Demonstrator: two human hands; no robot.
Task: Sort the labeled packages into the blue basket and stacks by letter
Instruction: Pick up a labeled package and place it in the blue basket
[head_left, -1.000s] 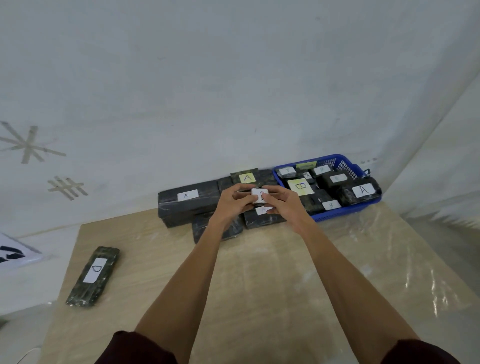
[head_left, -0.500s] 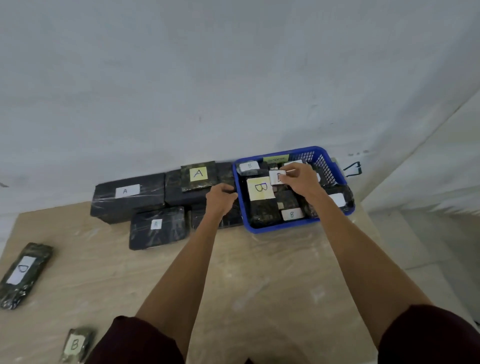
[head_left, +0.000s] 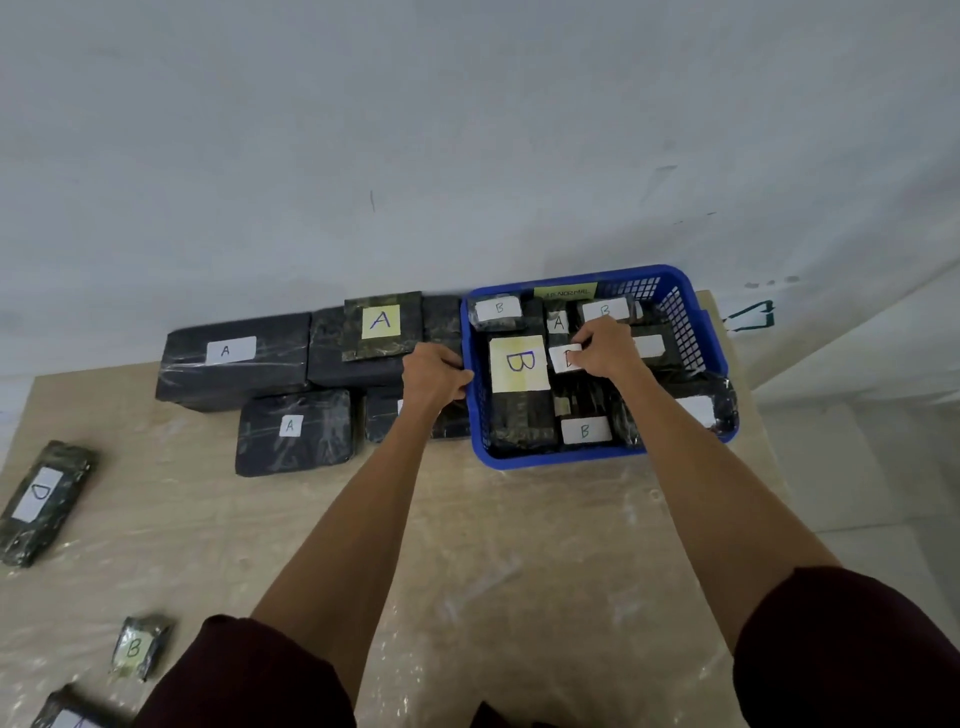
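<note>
Under the right hand (head_left: 605, 347), inside the blue basket (head_left: 698, 340), sits the small white-labeled package (head_left: 565, 358), its letter half hidden by fingers curled closed on its right edge; it looks light and fairly stiff, film-wrapped and likely slippery, so a pinch across its 2 short edges seems the safest hold. Just left of that hand lies the big yellow-labeled B package (head_left: 519, 364), and beyond it the left hand (head_left: 435, 371) is curled over the basket's left rim, seemingly steadying it. Farther left of that hand stand the A stacks (head_left: 234, 358), with 1 D package (head_left: 39, 499) well apart.
</note>
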